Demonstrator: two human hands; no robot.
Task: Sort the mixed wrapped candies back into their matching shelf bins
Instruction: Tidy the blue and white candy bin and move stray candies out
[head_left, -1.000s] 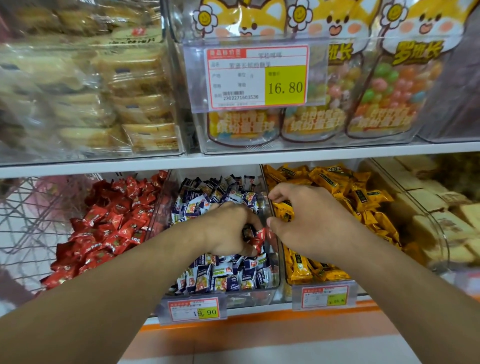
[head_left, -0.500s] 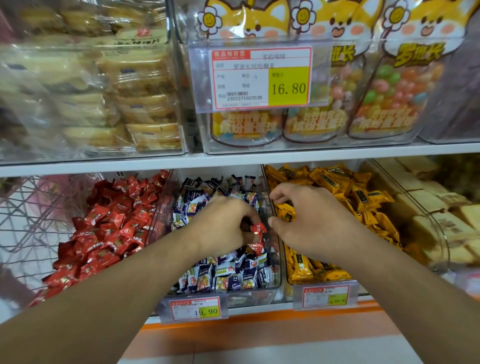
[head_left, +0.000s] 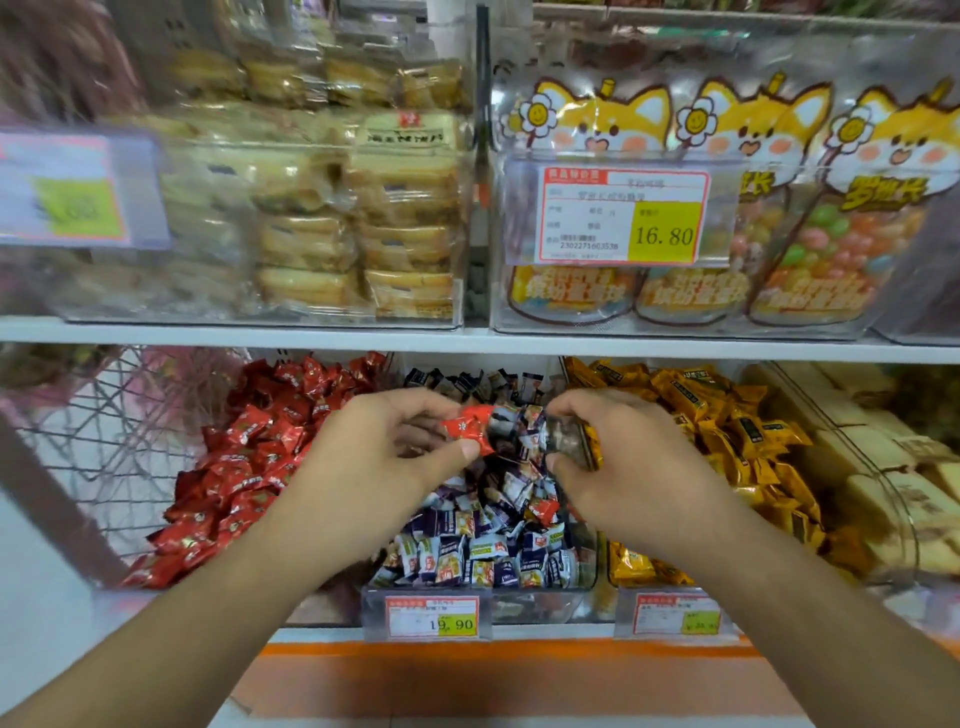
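Both hands have lifted: left hand (head_left: 384, 457) grip pinches a red candy (head_left: 467, 427), right hand (head_left: 618, 457) grip a yellow-edged candy (head_left: 574, 446).

Hands: two, left hand (head_left: 384, 457) and right hand (head_left: 628, 467).
Fox-print candy bags (head_left: 696, 208): three.
Readable price tags: two, 16.80 tag (head_left: 623, 215) and 19.90 tag (head_left: 431, 617).

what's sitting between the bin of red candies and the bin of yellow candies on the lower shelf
In the head view, the bin of dark blue and white candies lies between the red candies and the yellow candies; both hands work over it.
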